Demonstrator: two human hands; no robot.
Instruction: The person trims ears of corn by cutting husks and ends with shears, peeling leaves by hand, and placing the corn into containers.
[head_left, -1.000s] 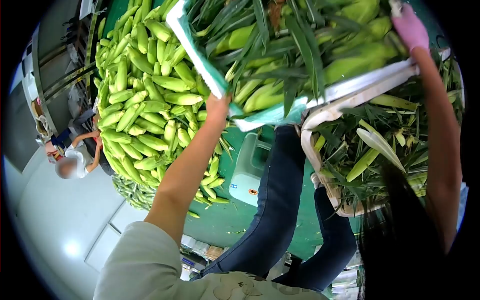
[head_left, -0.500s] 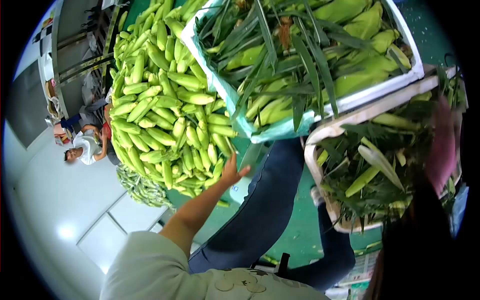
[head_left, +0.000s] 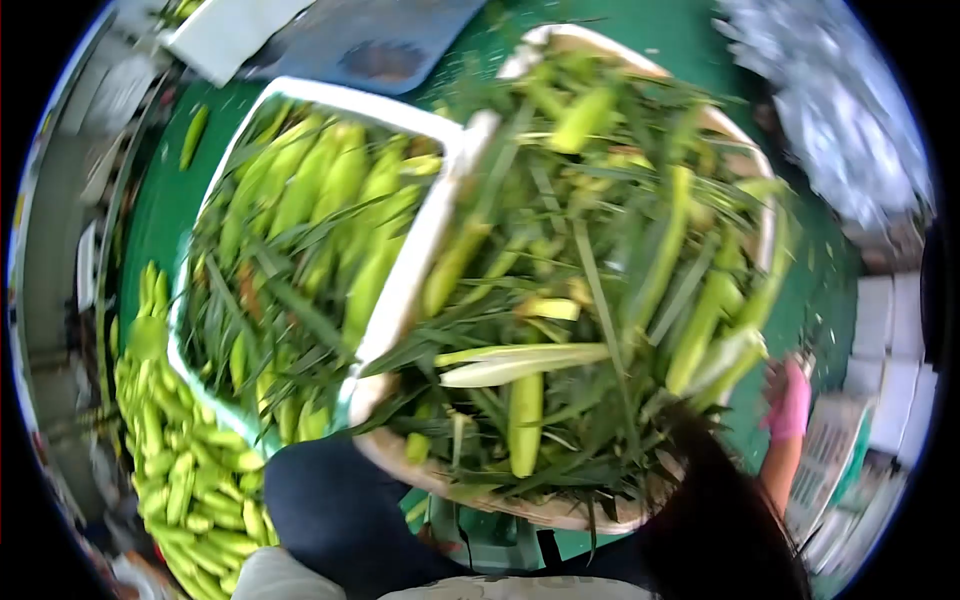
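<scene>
My right hand (head_left: 787,397), in a pink glove, is off the right side of the large tub, low over the green floor. Its fingers look closed around a small pale thing that blur keeps me from naming. Left of it, the pale-rimmed tub (head_left: 372,447) is heaped with green corn husks and long leaves (head_left: 590,260). A split pale husk (head_left: 525,364) lies across the front of the heap. My left hand is out of view; only a light sleeve (head_left: 275,575) shows at the bottom.
A white foam box (head_left: 410,285) of unhusked corn (head_left: 340,185) and leaves adjoins the tub on the left. A corn pile (head_left: 185,480) lies at lower left. Silvery plastic sheeting (head_left: 830,110) is at upper right, a crate (head_left: 830,455) at lower right, a blue-grey mat (head_left: 385,45) behind.
My view has swung right, bringing the husk tub to the middle. My left hand has left view. My right hand has gone from over the tub to beyond its right side.
</scene>
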